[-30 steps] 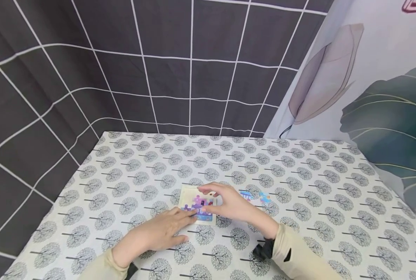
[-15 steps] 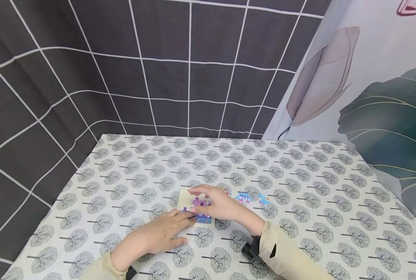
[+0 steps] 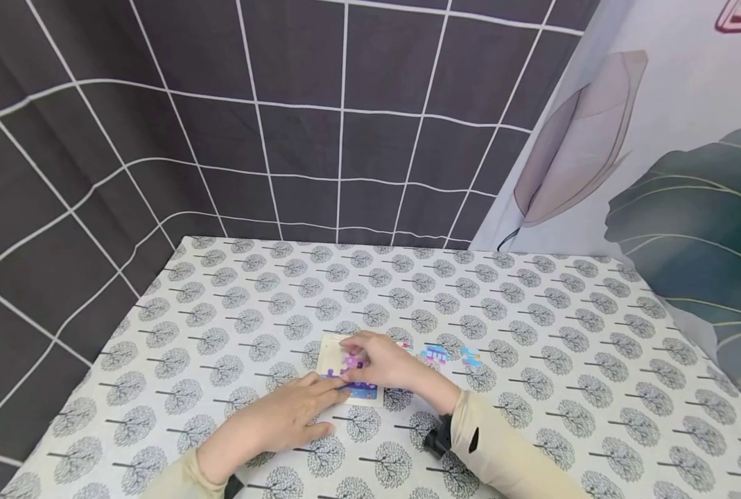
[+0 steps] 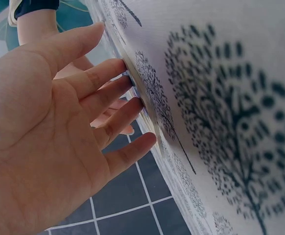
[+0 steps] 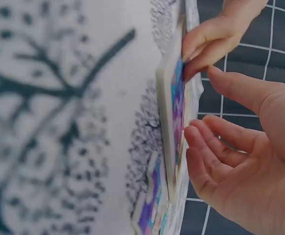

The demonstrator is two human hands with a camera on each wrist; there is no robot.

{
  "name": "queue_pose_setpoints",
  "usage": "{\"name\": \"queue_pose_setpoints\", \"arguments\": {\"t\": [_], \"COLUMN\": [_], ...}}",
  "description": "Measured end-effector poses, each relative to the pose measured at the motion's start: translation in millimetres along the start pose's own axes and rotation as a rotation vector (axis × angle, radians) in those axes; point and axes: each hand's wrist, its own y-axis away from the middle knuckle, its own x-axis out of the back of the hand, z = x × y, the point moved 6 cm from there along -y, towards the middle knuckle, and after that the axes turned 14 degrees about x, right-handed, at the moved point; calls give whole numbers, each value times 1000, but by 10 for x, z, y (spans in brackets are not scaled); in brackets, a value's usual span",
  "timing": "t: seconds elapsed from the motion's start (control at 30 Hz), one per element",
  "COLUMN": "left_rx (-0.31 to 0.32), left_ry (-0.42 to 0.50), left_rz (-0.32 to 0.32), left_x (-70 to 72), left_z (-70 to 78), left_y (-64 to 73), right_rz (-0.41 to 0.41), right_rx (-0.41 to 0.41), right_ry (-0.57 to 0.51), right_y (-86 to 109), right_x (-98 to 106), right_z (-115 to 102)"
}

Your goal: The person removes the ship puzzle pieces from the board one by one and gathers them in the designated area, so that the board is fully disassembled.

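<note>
A small jigsaw puzzle board point(image 3: 328, 345) with a pale frame lies on the table, partly filled with purple, pink and blue pieces point(image 3: 362, 392). My left hand point(image 3: 292, 412) rests its outstretched fingertips on the board's lower left. From the right, my right hand point(image 3: 385, 360) arches over the board, thumb and fingers apart around a pink puzzle piece point(image 3: 352, 361). In the right wrist view, the bent fingers of the right hand point(image 5: 250, 142) are at the board's face, and no piece shows between them and the thumb. The right hand hides part of the puzzle.
Loose jigsaw pieces lie right of the board: a blue-and-pink one point(image 3: 435, 353), a light blue one point(image 3: 471, 356) and a partly hidden red one point(image 3: 404, 345). A tree-patterned cloth point(image 3: 532, 430) covers the table. A dark grid curtain point(image 3: 295, 145) hangs behind.
My right hand has shifted left and lower over the board, its fingers drawing closer to the thumb. The left hand stays in place. More of the loose pieces shows on the right.
</note>
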Motion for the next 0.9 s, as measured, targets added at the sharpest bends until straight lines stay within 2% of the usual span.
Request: {"name": "queue_pose_setpoints", "arguments": {"t": [0.17, 0.37, 0.57, 0.9], "left_rx": [-1, -6, -8, -2], "left_ry": [-63, -62, -53, -30], "left_rz": [32, 32, 31, 21], "left_x": [-21, -16, -5, -25], "left_z": [33, 36, 36, 21], "left_y": [11, 8, 15, 6], "right_rz": [-13, -16, -57, -94], "right_rx": [-17, -2, 30, -57], "right_ry": [12, 5, 29, 4], "right_y": [-26, -71, -128, -140], "right_x": [1, 7, 8, 26], "right_z": [12, 26, 34, 43]}}
